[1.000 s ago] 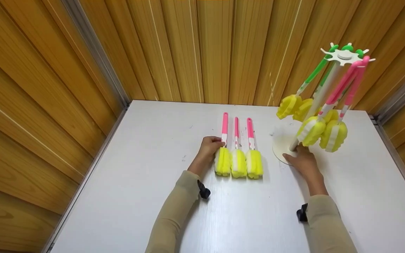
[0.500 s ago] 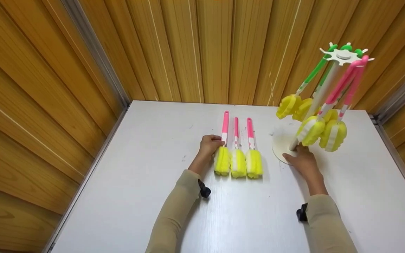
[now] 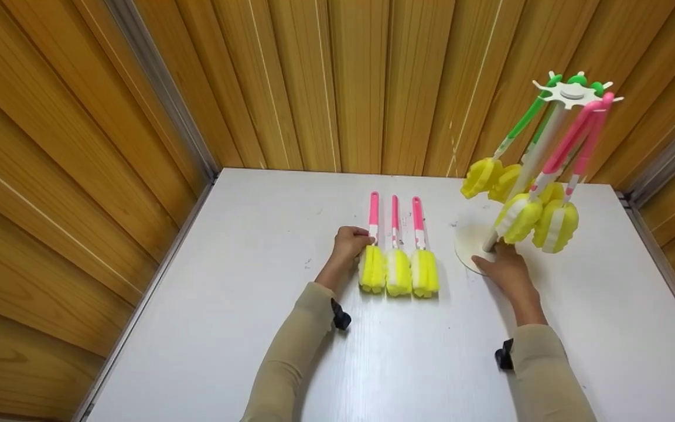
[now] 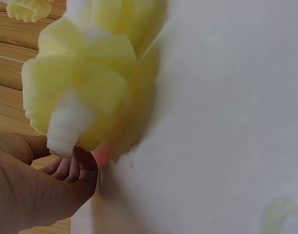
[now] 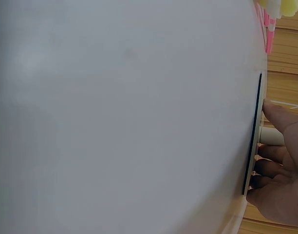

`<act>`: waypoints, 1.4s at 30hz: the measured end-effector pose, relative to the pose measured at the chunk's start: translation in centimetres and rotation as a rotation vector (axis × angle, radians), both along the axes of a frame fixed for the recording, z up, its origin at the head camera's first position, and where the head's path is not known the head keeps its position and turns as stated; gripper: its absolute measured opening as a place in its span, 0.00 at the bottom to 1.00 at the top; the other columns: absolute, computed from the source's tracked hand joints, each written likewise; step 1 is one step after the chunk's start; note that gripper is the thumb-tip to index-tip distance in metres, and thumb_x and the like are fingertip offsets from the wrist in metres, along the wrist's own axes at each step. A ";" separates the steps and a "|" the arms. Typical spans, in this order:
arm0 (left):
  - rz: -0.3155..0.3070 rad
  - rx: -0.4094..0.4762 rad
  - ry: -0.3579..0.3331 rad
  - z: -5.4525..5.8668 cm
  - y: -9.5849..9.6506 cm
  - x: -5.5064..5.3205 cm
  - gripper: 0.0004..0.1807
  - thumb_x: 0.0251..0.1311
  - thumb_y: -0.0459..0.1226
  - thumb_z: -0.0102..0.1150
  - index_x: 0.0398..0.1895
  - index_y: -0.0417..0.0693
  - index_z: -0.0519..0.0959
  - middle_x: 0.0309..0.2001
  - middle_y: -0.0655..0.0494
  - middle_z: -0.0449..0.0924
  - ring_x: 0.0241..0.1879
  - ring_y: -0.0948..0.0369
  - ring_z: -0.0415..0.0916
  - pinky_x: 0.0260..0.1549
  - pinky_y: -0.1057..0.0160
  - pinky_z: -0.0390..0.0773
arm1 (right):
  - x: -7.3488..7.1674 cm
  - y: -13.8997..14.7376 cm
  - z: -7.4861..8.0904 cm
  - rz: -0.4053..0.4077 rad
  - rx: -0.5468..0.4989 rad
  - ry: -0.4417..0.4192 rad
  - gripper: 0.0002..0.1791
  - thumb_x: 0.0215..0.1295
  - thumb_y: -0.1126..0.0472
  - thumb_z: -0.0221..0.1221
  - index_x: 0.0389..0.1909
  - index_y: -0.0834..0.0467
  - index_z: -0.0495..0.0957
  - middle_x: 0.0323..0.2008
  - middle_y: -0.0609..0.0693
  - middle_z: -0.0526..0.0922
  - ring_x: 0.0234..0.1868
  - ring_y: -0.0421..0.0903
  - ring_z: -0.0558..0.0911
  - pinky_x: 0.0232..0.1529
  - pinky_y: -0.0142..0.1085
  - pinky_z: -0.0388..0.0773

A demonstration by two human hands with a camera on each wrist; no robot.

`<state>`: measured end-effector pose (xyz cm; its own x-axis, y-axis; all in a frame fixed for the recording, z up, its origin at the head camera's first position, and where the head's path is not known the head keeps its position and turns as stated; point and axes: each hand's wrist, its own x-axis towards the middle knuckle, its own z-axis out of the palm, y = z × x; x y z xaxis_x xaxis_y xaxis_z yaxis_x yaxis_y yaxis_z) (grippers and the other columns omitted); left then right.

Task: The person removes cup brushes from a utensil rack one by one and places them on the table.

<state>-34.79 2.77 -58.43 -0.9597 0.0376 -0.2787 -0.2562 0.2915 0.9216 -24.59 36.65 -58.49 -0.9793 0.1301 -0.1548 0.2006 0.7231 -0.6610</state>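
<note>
Three sponge bottle brushes with pink-and-white handles lie side by side on the white table, heads toward the person. My left hand [image 3: 347, 245] pinches the leftmost bottle brush [image 3: 372, 269] at its neck, just above the yellow-and-white sponge. In the left wrist view, that sponge [image 4: 73, 83] covers part of the fingers. Beside it lie the middle brush [image 3: 398, 272] and the right brush [image 3: 425, 272]. My right hand [image 3: 507, 272] holds the white brush rack low down, thumb and fingers on its round base [image 3: 467, 243] either side of the post [image 5: 270, 136].
Several more sponge brushes hang from the rack's hooked top [image 3: 573, 94], green-handled ones [image 3: 526, 123] behind and pink-handled ones [image 3: 572, 138] in front. Wood-patterned panels [image 3: 355, 88] stand behind the table [image 3: 244, 246] and along both sides.
The leftmost brush's handle end rose slightly away from the person, then came back lower and nearer, with my left hand on it throughout. My right hand and the rack have stayed put.
</note>
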 end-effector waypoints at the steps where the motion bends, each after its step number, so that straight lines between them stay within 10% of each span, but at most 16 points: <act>1: -0.003 -0.014 0.002 -0.1 0.0 0.0 0.11 0.61 0.31 0.69 0.46 0.36 0.84 0.39 0.48 0.85 0.35 0.61 0.78 0.37 0.66 0.82 | 0.0 0.0 0.0 -0.001 -0.002 -0.005 0.49 0.75 0.49 0.58 0.77 0.74 0.41 0.76 0.75 0.44 0.74 0.75 0.51 0.72 0.64 0.53; 42: 0.033 -0.073 0.155 -0.8 1.2 1.3 0.09 0.64 0.28 0.63 0.46 0.31 0.81 0.38 0.45 0.85 0.39 0.57 0.81 0.41 0.63 0.83 | -0.2 0.1 -0.1 0.014 0.016 -0.020 0.48 0.75 0.47 0.57 0.77 0.74 0.44 0.76 0.75 0.43 0.74 0.75 0.50 0.72 0.65 0.52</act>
<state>-33.52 3.93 -59.27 -0.9917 -0.0091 -0.1285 -0.1234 0.3526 0.9276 -24.79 36.77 -58.57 -0.9779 0.1187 -0.1722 0.2030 0.7364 -0.6454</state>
